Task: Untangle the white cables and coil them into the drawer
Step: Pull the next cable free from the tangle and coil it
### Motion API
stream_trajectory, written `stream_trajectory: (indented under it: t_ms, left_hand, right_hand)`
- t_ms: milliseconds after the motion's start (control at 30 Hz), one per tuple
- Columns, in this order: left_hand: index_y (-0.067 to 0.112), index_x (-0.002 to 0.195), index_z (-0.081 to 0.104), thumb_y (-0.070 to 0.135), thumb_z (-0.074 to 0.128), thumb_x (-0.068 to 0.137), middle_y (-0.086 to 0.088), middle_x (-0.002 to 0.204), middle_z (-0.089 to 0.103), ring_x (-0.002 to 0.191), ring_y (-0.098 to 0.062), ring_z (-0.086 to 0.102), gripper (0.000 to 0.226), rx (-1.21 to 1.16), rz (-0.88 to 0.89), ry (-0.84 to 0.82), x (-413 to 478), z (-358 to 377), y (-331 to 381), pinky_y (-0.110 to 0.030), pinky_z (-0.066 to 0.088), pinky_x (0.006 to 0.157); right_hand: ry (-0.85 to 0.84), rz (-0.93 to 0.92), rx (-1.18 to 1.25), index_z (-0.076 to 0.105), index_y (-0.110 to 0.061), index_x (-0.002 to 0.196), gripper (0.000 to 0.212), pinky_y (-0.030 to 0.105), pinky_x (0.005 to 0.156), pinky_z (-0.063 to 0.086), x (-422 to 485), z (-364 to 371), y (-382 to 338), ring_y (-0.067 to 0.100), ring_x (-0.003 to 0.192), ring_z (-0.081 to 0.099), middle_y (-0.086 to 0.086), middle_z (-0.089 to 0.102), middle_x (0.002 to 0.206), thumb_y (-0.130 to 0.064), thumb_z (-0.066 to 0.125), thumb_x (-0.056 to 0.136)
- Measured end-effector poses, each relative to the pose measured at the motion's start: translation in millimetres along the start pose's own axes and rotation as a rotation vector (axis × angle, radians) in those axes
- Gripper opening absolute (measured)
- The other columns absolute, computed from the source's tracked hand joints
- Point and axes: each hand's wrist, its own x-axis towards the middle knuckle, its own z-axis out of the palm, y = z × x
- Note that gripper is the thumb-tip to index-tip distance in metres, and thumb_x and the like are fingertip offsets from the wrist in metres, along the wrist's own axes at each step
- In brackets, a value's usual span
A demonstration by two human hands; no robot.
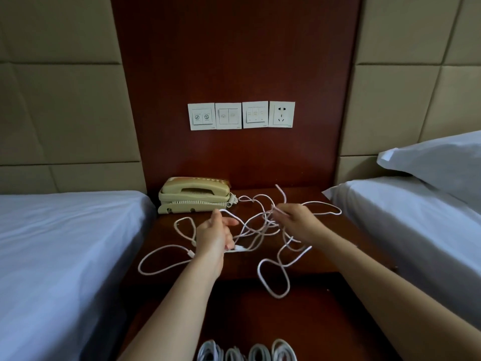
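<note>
At the far left a bed (65, 243) under a pale sheet is being cut off by the frame edge, and padded beige wall panels (59, 105) are being seen behind it. Between the beds a dark wooden table (242, 267) is being backed by a tall red-brown wooden panel (234, 61), on which a row of white switch plates (227, 115) and a socket (282, 114) are being carried. A beige telephone (194, 195) is being kept at the table's rear left corner.

The white cables (260, 225) are being spread in a loose tangle across the table top, one loop reaching towards the left bed and another hanging over the front edge. Strands are being held by the left hand (213, 235), with its lower fingers curled and the forefinger stretched out. More strands are being gripped in the curled fingers of the right hand (294, 220), lifted just off the table. At the right a second bed (406, 230) and a white pillow (437, 162) are being shown.

Below the table's front edge an open drawer (299, 324) is being seen, and four coiled cables (257, 353) are being kept in it side by side.

The coils are being cropped by the bottom edge, and exactly which strands each hand has cannot be made out.
</note>
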Motion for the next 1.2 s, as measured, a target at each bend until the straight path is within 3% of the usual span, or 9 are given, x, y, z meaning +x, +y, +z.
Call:
stream_trajectory:
  t_ms: [133, 300, 467, 600, 700, 800, 900, 1067, 1200]
  left_hand:
    - [-0.004, 0.087, 0.062, 0.038, 0.041, 0.099, 0.01, 0.033, 0.026, 0.028, -0.004, 0.023, 0.048, 0.146, -0.094, -0.084, -3, 18, -16, -0.019, 0.023, 0.036]
    - [0.014, 0.063, 0.037, 0.037, 0.067, 0.084, 0.012, 0.032, 0.029, 0.029, -0.007, 0.027, 0.043, 0.21, -0.103, -0.053, 5, 23, -24, -0.023, 0.025, 0.044]
    - [0.014, 0.063, 0.042, 0.02, 0.068, 0.084, 0.008, 0.036, 0.032, 0.033, -0.008, 0.027, 0.034, 0.269, -0.124, -0.068, 12, 22, -32, -0.018, 0.024, 0.039]
    - [0.008, 0.066, 0.053, 0.008, 0.058, 0.087, 0.009, 0.032, 0.033, 0.028, -0.007, 0.027, 0.021, 0.263, -0.094, -0.071, 16, 23, -32, -0.017, 0.025, 0.039]
    - [0.008, 0.066, 0.051, 0.005, 0.054, 0.088, 0.009, 0.032, 0.031, 0.029, -0.006, 0.027, 0.022, 0.276, -0.027, -0.071, 15, 24, -27, -0.017, 0.025, 0.04]
    - [0.009, 0.07, 0.047, 0.007, 0.052, 0.089, 0.004, 0.044, 0.033, 0.031, -0.006, 0.028, 0.019, 0.281, 0.049, -0.025, 14, 23, -24, -0.016, 0.025, 0.039]
    - [0.008, 0.072, 0.043, 0.008, 0.05, 0.089, -0.002, 0.053, 0.031, 0.04, -0.011, 0.028, 0.018, 0.285, 0.112, 0.016, 15, 19, -25, -0.02, 0.026, 0.044]
    - [0.009, 0.076, 0.043, 0.01, 0.048, 0.09, -0.002, 0.054, 0.032, 0.045, -0.013, 0.028, 0.015, 0.285, 0.184, 0.007, 16, 20, -20, -0.026, 0.027, 0.048]
    - [0.01, 0.074, 0.039, 0.01, 0.049, 0.09, -0.001, 0.055, 0.029, 0.047, -0.012, 0.026, 0.018, 0.252, 0.215, 0.011, 20, 20, -19, -0.028, 0.026, 0.05]
  right_hand:
    - [-0.016, -0.139, -0.166, 0.051, -0.011, 0.071, 0.029, 0.036, 0.053, 0.032, -4, 19, -15, 0.022, 0.054, 0.047, 0.007, 0.053, 0.059, -0.024, 0.048, 0.097]
    - [-0.054, -0.245, -0.349, 0.063, -0.011, 0.102, 0.022, 0.035, 0.06, 0.042, -14, 29, -12, 0.023, 0.075, 0.06, 0.005, 0.066, 0.087, -0.026, 0.048, 0.097]
    - [-0.063, -0.344, -0.368, 0.061, -0.011, 0.114, 0.033, 0.036, 0.075, 0.049, -26, 29, -9, 0.021, 0.097, 0.057, 0.003, 0.059, 0.108, -0.032, 0.04, 0.098]
    - [-0.07, -0.122, -0.006, 0.051, -0.016, 0.133, 0.043, 0.029, 0.103, 0.039, -32, 36, -4, 0.01, 0.122, 0.048, 0.0, 0.053, 0.133, -0.033, 0.029, 0.101]
    - [-0.063, 0.069, 0.194, 0.035, -0.025, 0.144, 0.042, 0.028, 0.111, 0.027, -28, 40, 0, 0.011, 0.135, 0.035, -0.001, 0.04, 0.146, -0.032, 0.03, 0.102]
    - [-0.141, 0.064, -0.017, 0.03, -0.032, 0.145, 0.044, 0.028, 0.109, 0.027, -23, 44, 8, 0.014, 0.137, 0.032, -0.002, 0.034, 0.15, -0.035, 0.032, 0.101]
    - [-0.153, 0.073, -0.126, 0.027, -0.034, 0.146, 0.049, 0.038, 0.109, 0.035, -18, 49, 14, 0.015, 0.137, 0.033, -0.006, 0.028, 0.153, -0.039, 0.039, 0.099]
    - [0.172, 0.078, -0.131, 0.048, -0.014, 0.132, 0.044, 0.034, 0.085, 0.05, 0, 52, 14, 0.018, 0.111, 0.053, 0.0, 0.049, 0.126, -0.008, 0.054, 0.089]
    - [0.312, -0.014, -0.253, 0.053, -0.008, 0.129, 0.044, 0.037, 0.093, 0.045, 8, 53, 17, 0.023, 0.114, 0.048, 0.005, 0.051, 0.123, 0.002, 0.05, 0.086]
